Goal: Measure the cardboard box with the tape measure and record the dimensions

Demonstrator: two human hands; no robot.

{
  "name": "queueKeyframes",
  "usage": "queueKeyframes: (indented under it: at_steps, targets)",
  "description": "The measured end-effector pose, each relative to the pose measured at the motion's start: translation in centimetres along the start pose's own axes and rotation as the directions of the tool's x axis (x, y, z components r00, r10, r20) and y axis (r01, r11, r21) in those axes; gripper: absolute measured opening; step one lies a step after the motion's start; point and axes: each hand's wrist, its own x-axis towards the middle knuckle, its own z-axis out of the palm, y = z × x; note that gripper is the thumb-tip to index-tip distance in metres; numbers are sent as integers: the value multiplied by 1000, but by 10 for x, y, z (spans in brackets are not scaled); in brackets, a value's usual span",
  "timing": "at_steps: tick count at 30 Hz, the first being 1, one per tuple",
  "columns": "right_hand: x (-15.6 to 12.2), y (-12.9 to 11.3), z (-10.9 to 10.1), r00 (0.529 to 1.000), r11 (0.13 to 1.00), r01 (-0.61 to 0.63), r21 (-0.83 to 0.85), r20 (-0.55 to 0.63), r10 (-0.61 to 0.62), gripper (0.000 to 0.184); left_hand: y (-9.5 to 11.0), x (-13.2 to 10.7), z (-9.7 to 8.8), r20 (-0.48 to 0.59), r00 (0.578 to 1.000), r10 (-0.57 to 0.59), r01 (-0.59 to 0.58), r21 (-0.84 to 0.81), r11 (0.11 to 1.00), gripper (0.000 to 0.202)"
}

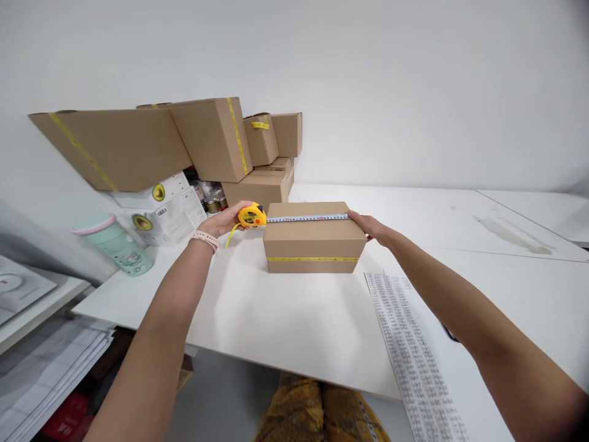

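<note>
A closed brown cardboard box (313, 236) with a yellow strip along its front side stands on the white table (257, 307). My left hand (227, 219) grips a yellow tape measure (252, 215) by the box's left edge, its yellow wrist strap hanging down. The pulled-out blade (308, 218) lies across the box top from left to right. At the box's right edge, my right hand (368, 226) pinches the far end of the blade, with some of its fingers hidden behind the corner.
Several cardboard boxes (211, 141) with yellow strips are stacked at the back left, above white boxes with avocado pictures (165, 209). A mint tumbler (115, 245) stands at the left. Printed sheets (414, 344) lie at the right, and a dark object (450, 333) is partly under my right forearm.
</note>
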Motion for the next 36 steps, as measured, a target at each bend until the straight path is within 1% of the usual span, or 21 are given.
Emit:
queueKeyframes:
  at_steps: [4, 7, 9, 12, 13, 15, 17, 18, 19, 20, 21, 22, 23, 25, 27, 28, 29, 31, 33, 36]
  targets:
    - [-3, 0, 0, 1000, 1000, 9, -10, 1, -9, 68, 0, 2, 0, 3, 1000, -8, 8, 10, 1000, 44]
    - [-6, -5, 1, 1000, 999, 31, -14, 5, -31, 62, -2, 3, 0, -2, 1000, -4, 4, 28, 1000, 47]
    - [-6, -11, 3, 998, 996, 17, -87, -59, -22, 54, -3, 3, 1, -3, 1000, 0, 1, 50, 999, 49]
    - [-6, -20, 6, 977, 957, -44, -287, -214, -19, 46, 1, 0, 0, -9, 1000, 15, -14, 99, 995, 50]
    - [-6, -23, 6, 969, 940, -60, -337, -246, -26, 45, 4, -3, 0, -15, 1000, 23, -21, 120, 993, 49]
    - [-6, -26, 5, 961, 920, -81, -384, -276, -31, 44, 12, -14, 2, -30, 999, 42, -37, 162, 986, 47]
    - [-6, -27, 1, 955, 925, -63, -374, -291, -53, 43, 18, -36, 11, -3, 999, 53, -51, 204, 978, 47]
    - [-6, -27, -1, 951, 937, -24, -349, -298, -87, 43, 19, -49, 20, 34, 998, 50, -56, 214, 975, 48]
    - [-5, -28, -3, 943, 948, 38, -315, -303, -138, 43, 18, -65, 33, 112, 993, 37, -61, 219, 974, 51]
    - [-5, -29, -4, 932, 954, 116, -278, -302, -201, 43, 14, -81, 49, 207, 978, 18, -58, 193, 979, 54]
    - [-4, -32, -4, 919, 949, 200, -243, -289, -268, 43, 8, -97, 69, 288, 957, -14, -33, 157, 987, 54]
    - [-2, -36, -3, 906, 935, 281, -217, -260, -333, 43, 0, -112, 92, 365, 930, -50, 18, 91, 996, 57]
    - [0, -41, 0, 895, 914, 351, -205, -215, -391, 43, -9, -125, 117, 402, 913, -65, 73, -5, 997, 59]
    - [6, -54, 9, 870, 865, 453, -215, -104, -481, 41, -26, -141, 167, 423, 904, -59, 165, -219, 962, 61]
    - [12, -69, 19, 856, 834, 494, -246, -27, -516, 39, -36, -145, 209, 335, 942, -25, 152, -360, 920, 57]
    - [15, -76, 24, 862, 834, 487, -259, -13, -507, 38, -36, -142, 225, 287, 958, -22, 142, -403, 904, 54]
    - [18, -81, 28, 877, 848, 462, -261, -13, -481, 38, -34, -137, 237, 244, 970, -16, 126, -440, 889, 53]
    - [23, -88, 34, 916, 895, 384, -226, -25, -399, 37, -23, -123, 249, 176, 984, -2, 88, -484, 871, 53]
    - [27, -90, 37, 944, 931, 314, -186, -41, -327, 39, -10, -109, 250, 136, 991, 11, 60, -508, 859, 56]
    - [31, -87, 39, 954, 942, 279, -188, -60, -295, 37, 1, -97, 246, 107, 994, 6, 51, -518, 854, 55]
